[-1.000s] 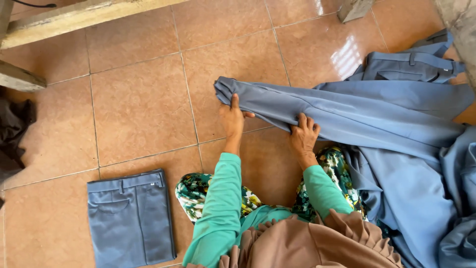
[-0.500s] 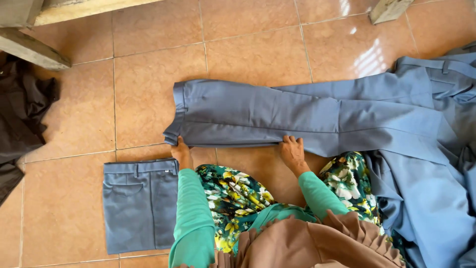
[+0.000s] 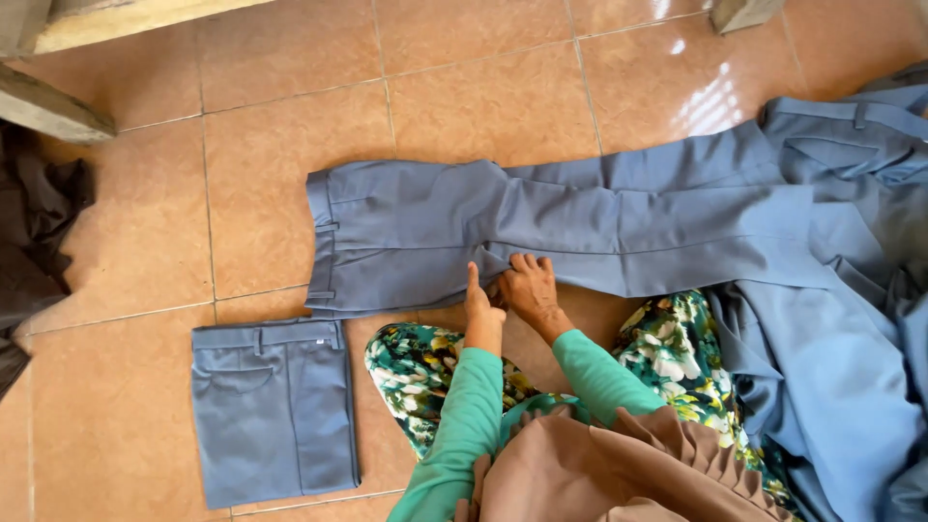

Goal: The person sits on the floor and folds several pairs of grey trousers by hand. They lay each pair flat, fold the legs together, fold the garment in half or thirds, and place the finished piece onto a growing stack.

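A pair of grey-blue trousers (image 3: 541,232) lies spread flat on the orange tiled floor (image 3: 290,116), waistband to the left, legs running right. My left hand (image 3: 480,307) rests edge-on at the crotch seam, fingers together. My right hand (image 3: 528,287) lies just beside it, fingers spread flat on the cloth near the lower edge. Neither hand grips anything. My green sleeves and floral-patterned knees show below the hands.
A folded pair of the same grey-blue trousers (image 3: 273,406) lies at the lower left. A heap of more grey-blue garments (image 3: 851,290) fills the right side. Dark cloth (image 3: 34,232) sits at the left edge, and wooden beams (image 3: 58,106) cross the upper left.
The trousers were pulled left and laid out flat. Both hands have come together from the lower edge to the crotch area in the middle.
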